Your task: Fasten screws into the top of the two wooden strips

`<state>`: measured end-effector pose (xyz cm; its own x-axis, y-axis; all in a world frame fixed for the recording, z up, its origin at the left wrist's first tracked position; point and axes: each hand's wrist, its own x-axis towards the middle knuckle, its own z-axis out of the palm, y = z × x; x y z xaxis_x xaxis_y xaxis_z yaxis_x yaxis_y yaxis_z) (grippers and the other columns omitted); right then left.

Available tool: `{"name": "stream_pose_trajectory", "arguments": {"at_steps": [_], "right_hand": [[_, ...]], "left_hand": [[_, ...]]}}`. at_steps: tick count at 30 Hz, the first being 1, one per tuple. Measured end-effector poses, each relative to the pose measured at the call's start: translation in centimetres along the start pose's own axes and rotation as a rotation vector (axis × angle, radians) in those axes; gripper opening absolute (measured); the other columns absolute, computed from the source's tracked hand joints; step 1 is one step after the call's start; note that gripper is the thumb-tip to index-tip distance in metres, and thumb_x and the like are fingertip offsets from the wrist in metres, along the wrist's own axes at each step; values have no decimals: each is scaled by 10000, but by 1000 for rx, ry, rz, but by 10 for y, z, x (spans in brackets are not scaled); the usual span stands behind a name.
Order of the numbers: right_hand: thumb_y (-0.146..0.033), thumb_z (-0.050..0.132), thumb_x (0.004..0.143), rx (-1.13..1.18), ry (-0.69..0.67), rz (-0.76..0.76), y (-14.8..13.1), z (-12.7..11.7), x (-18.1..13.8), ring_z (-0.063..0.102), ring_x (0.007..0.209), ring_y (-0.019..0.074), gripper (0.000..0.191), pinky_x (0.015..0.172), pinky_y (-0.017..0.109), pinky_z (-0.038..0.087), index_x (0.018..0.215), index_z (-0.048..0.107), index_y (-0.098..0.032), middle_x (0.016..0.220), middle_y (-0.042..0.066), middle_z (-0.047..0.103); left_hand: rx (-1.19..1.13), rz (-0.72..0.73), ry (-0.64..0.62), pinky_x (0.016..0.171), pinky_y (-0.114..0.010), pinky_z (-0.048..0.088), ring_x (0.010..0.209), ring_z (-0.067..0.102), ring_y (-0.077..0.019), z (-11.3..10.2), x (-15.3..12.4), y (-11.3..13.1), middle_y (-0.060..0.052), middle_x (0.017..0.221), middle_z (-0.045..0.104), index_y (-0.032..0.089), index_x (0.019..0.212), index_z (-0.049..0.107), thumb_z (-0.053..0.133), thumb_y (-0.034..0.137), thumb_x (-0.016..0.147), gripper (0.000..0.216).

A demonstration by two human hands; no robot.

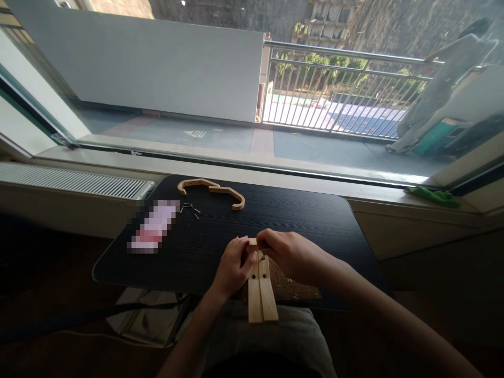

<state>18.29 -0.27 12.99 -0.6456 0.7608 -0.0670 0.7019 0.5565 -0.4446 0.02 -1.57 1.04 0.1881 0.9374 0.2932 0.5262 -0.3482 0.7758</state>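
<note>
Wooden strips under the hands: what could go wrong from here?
The near ends of the wooden strips jut past the brown board, so pressure there might tip them. The right hand is bent close beside the left hand at the far end; a slip could catch the left fingers. The small metal fasteners lie loose on the black table and could be knocked and scattered.

Left hand [235, 266] grips two pale wooden strips [255, 294]

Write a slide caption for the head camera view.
Left hand grips pale wooden pieces, right hand at their far end, at a black table.
</note>
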Motion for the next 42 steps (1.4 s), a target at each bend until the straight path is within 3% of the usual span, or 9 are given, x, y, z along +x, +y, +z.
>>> {"name": "stream_pose_trajectory", "arguments": {"at_steps": [15, 24, 27, 32, 36, 42], "right_hand": [[-331, 539, 994, -237, 102, 1, -1, 3, 3, 595, 579, 131, 152, 531, 270, 213, 945, 570, -190, 763, 7, 693], [-393, 599, 960, -344, 143, 34, -4, 6, -2, 580, 496, 144, 227, 496, 283, 154, 883, 580, -181, 624, -1, 654], [-383, 590, 965, -265, 192, 24, -1, 7, -4, 592, 541, 143, 223, 504, 272, 196, 871, 585, -182, 661, 1, 655], [-264, 620, 941, -59, 261, 32, 2, 10, -5, 611, 650, 137, 79, 571, 250, 348, 926, 614, -186, 923, 41, 675], [-161, 549, 948, 219, 323, -73, 4, 16, -1, 626, 740, 144, 77, 669, 247, 440, 946, 618, -197, 875, 29, 684], [-222, 533, 941, 427, 192, -104, 6, 14, 0, 544, 680, 118, 75, 641, 236, 410, 910, 596, -194, 800, -4, 648]], "left_hand": [[-5, 20, 12, 1087, -513, 431, 1109, 634, -268, 4, -2, -8, -100, 1119, 700, 200, 1083, 607, 528, 261, 870, 235], [0, 20, 36, 1069, -526, 457, 1114, 641, -285, 6, -3, -11, -115, 1129, 699, 194, 1054, 615, 546, 276, 857, 224], [-1, 26, 32, 1077, -520, 452, 1118, 644, -281, 6, -3, -12, -112, 1136, 701, 192, 1081, 617, 546, 268, 863, 241], [0, 19, 49, 1076, -521, 450, 1128, 640, -282, 6, -3, -11, -112, 1142, 703, 193, 1096, 626, 553, 283, 875, 249], [-13, 21, 33, 1063, -504, 458, 1083, 647, -264, 3, -2, -5, -85, 1098, 710, 209, 1078, 630, 535, 270, 883, 225], [-17, 7, 2, 1057, -513, 448, 1113, 622, -277, 2, -2, -4, -104, 1123, 693, 202, 1076, 614, 528, 264, 869, 233]]}}
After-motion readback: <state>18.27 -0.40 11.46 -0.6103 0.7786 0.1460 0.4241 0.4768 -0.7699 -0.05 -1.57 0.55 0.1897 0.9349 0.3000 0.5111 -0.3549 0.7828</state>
